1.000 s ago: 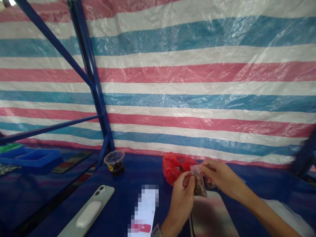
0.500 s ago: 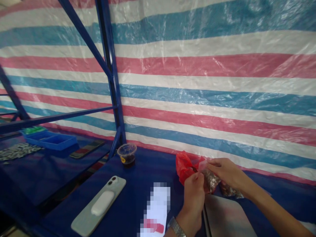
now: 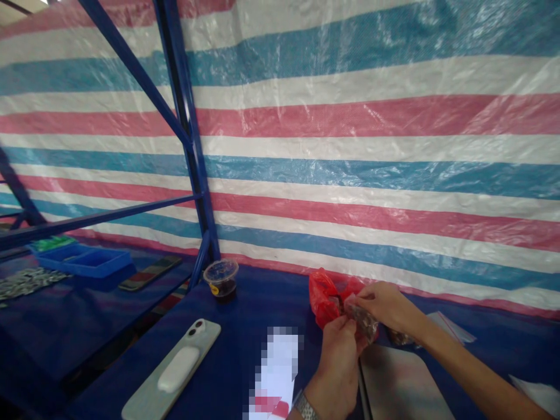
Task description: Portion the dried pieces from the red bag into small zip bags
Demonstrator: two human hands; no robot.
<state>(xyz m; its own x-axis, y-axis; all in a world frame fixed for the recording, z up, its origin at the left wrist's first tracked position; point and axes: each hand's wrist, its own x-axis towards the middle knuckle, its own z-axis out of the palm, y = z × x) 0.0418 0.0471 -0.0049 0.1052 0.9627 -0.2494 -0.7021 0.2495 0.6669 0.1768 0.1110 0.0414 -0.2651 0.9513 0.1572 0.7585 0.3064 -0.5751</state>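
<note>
A small clear plastic bag (image 3: pixel 366 324) with brownish, shiny contents is between my two hands. My left hand (image 3: pixel 339 364), with a metal watch on its wrist, is closed on the bag's near left side. The fingers of my right hand (image 3: pixel 387 306) pinch its upper edge, which looks pinkish. Behind them a crumpled red plastic bag (image 3: pixel 322 300) stands open-mouthed on the blue table, touching or very near my left fingertips. Another clear bag with brown contents (image 3: pixel 400 338) lies partly hidden under my right wrist. What exactly the bags contain is too small to make out.
A grey flat panel (image 3: pixel 405 379) lies below my hands. A flat clear bag with a red line (image 3: pixel 452 328) is to the right. Leftward are a pixelated white object (image 3: pixel 277 364), a pale phone (image 3: pixel 146 396), a lidded cup (image 3: pixel 222 283), a blue tray (image 3: pixel 102 263) and a blue frame post (image 3: pixel 186 116).
Both hands have tilted the small clear bag and moved it slightly left and down. The flat bag at right now shows more. The whole view has shifted slightly.
</note>
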